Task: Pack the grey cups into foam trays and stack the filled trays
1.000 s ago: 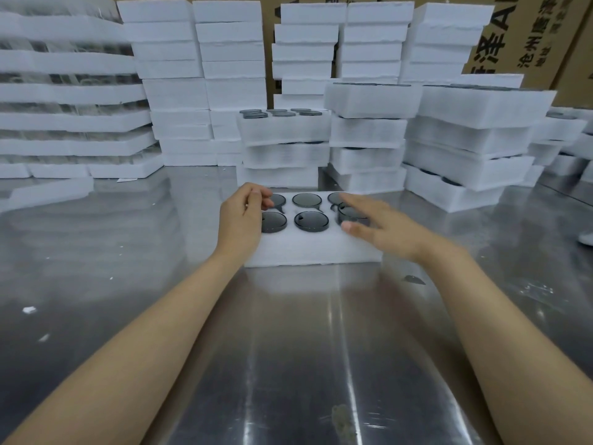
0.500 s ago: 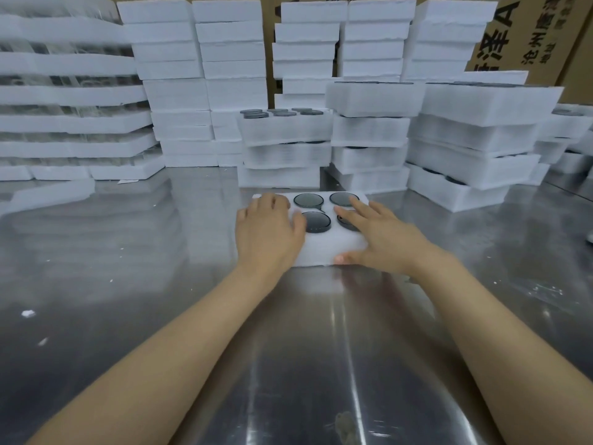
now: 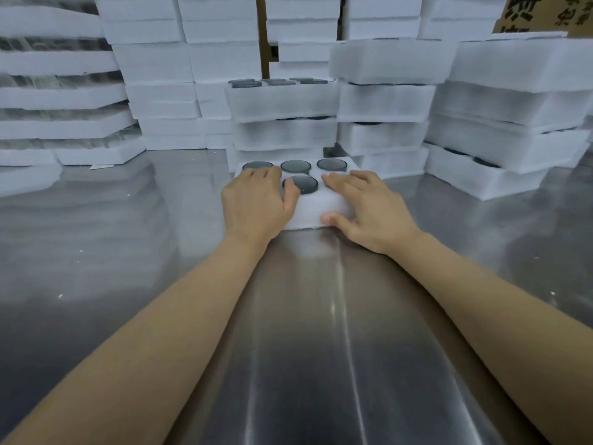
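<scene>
Far left edge of shiny steel table (image 3: pixel 305 332): stacks of white foam slabs (image 3: pixel 57 101), parked out of the work zone. Left hand (image 3: pixel 256 203) flat on rectangular white foam tray (image 3: pixel 317 213), fingers loosely spread over left pockets, likely seating round grey cups (image 3: pixel 301 184) flush. Tray mid-surface, just before stack of filled trays (image 3: pixel 282 101) toward far edge. Right hand (image 3: pixel 372 210) pinches near right corner, fingers on top, thumb on near wall, probably set for lift onto stack.

Black Chinese characters on cardboard box (image 3: pixel 545 14), cropped, illegible.
</scene>
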